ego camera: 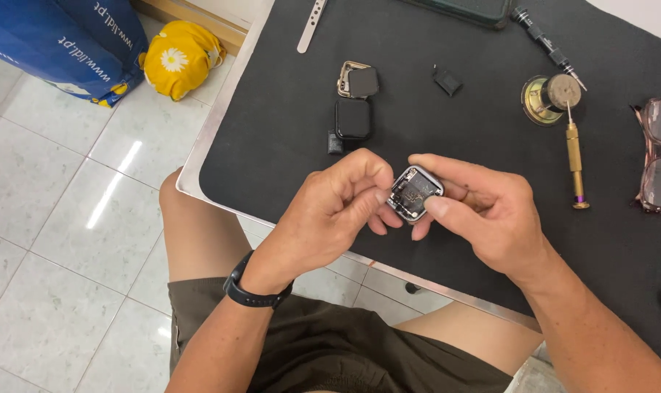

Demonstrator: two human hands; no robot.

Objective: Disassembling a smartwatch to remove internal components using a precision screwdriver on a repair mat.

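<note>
Item: opened watch case [414,192], silver rim, circuitry exposed, held at centre over the near edge of the black mat [272,109].

Your left hand [330,211] is curled, its fingertips pinching the case's nine o'clock edge. Your right hand [483,211] grasps the three o'clock side, thumb along the bottom corner; probably so the open face tilts toward you.

At twelve o'clock of the case: a black screen module [353,118], and beyond it a gold-rimmed case [357,80] with a dark panel lying on it.

At two o'clock: a round brass dish [550,98]; contents cannot be made out. A brass-handled screwdriver [575,164] lies just beside it.

At three o'clock: spectacles [659,154].
</note>
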